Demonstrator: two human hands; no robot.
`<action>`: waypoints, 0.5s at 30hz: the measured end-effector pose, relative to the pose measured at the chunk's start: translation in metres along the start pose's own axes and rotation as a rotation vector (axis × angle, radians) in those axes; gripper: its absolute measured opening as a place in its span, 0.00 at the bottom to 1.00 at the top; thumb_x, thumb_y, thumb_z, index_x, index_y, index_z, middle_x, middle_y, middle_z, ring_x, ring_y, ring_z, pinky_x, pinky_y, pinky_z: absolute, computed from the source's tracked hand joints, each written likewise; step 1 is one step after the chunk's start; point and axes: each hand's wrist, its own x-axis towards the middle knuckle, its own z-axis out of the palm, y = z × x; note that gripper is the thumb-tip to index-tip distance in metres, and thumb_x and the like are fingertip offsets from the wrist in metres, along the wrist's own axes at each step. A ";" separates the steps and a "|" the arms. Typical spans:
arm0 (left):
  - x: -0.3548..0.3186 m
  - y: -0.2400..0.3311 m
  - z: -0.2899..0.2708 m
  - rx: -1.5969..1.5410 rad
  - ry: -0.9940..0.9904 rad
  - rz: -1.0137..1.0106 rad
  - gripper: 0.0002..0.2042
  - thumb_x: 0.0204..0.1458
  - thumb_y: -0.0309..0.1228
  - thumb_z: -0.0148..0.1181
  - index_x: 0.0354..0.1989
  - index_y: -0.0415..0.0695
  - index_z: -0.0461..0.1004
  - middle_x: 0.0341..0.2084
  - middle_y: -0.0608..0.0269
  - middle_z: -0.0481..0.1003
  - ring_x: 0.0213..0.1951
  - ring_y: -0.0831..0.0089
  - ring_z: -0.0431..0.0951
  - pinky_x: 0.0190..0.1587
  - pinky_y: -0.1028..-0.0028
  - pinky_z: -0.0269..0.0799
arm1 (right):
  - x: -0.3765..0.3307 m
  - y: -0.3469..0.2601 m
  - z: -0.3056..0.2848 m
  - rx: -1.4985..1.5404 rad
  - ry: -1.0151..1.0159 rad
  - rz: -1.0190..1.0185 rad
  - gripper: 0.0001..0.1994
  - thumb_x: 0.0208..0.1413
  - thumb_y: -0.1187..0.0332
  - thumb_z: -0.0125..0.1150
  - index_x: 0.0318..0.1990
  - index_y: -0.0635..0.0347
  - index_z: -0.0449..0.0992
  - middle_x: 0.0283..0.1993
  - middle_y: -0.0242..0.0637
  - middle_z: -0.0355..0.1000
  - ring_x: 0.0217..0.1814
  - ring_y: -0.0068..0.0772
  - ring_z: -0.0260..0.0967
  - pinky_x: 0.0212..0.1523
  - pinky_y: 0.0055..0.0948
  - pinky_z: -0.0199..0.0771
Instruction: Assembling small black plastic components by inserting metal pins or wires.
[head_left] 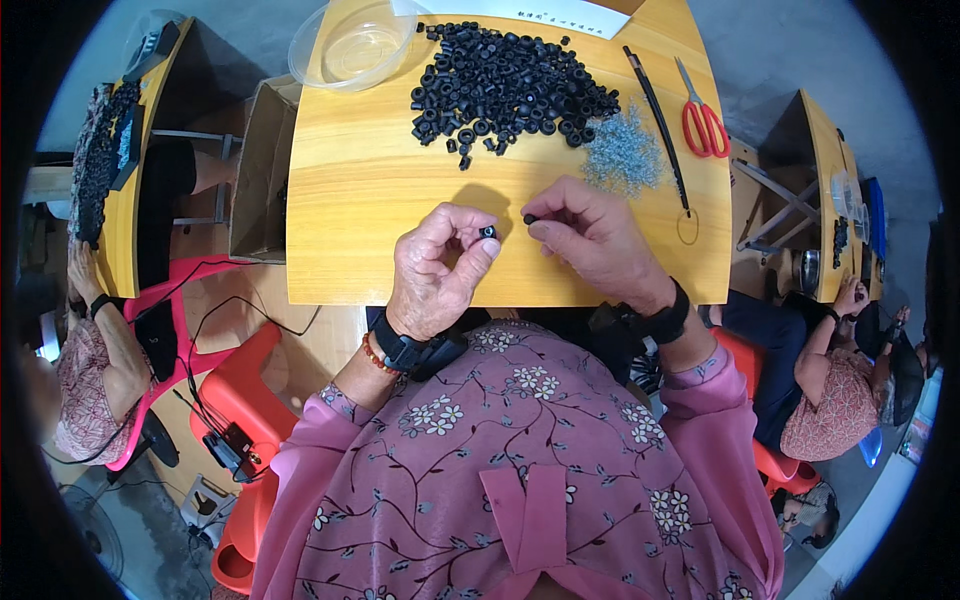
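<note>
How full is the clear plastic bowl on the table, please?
The clear bowl looks empty: the yellow tabletop shows through its bottom, and no black pieces are visible inside.

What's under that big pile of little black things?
The black pile rests on the yellow wooden table, which shows around most of its edges. Anything under the middle is covered.

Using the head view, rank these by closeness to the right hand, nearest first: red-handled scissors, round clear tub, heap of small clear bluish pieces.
1. Heap of small clear bluish pieces: just beyond the right hand.
2. Red-handled scissors: beyond and to the right, near the right edge of the table.
3. Round clear tub: farthest, at the table's far left corner.
</note>
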 end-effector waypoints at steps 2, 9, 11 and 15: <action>0.001 0.000 0.001 0.001 0.007 0.007 0.09 0.54 0.17 0.63 0.42 0.38 0.75 0.29 0.72 0.71 0.33 0.84 0.69 0.38 0.83 0.68 | -0.002 -0.012 -0.005 0.276 -0.053 0.199 0.08 0.60 0.75 0.60 0.46 0.66 0.78 0.37 0.33 0.76 0.33 0.20 0.74 0.32 0.21 0.75; 0.001 0.001 0.000 0.039 0.015 0.016 0.08 0.54 0.18 0.64 0.42 0.38 0.76 0.29 0.72 0.73 0.33 0.84 0.69 0.38 0.82 0.68 | 0.000 -0.012 0.001 0.533 -0.054 0.109 0.11 0.61 0.77 0.59 0.50 0.69 0.78 0.37 0.34 0.77 0.33 0.21 0.75 0.33 0.20 0.77; 0.001 0.001 0.000 0.024 0.015 0.008 0.08 0.54 0.18 0.64 0.42 0.38 0.76 0.30 0.71 0.73 0.34 0.83 0.70 0.39 0.81 0.68 | 0.001 -0.009 0.002 0.579 -0.047 0.133 0.10 0.61 0.77 0.59 0.49 0.70 0.78 0.38 0.35 0.78 0.34 0.21 0.76 0.34 0.21 0.78; 0.001 0.004 0.002 -0.029 0.016 -0.008 0.08 0.55 0.18 0.63 0.43 0.37 0.76 0.32 0.71 0.74 0.35 0.83 0.71 0.42 0.81 0.69 | 0.002 -0.004 -0.002 0.585 -0.049 0.137 0.10 0.61 0.76 0.62 0.48 0.70 0.78 0.38 0.36 0.78 0.35 0.23 0.77 0.35 0.22 0.78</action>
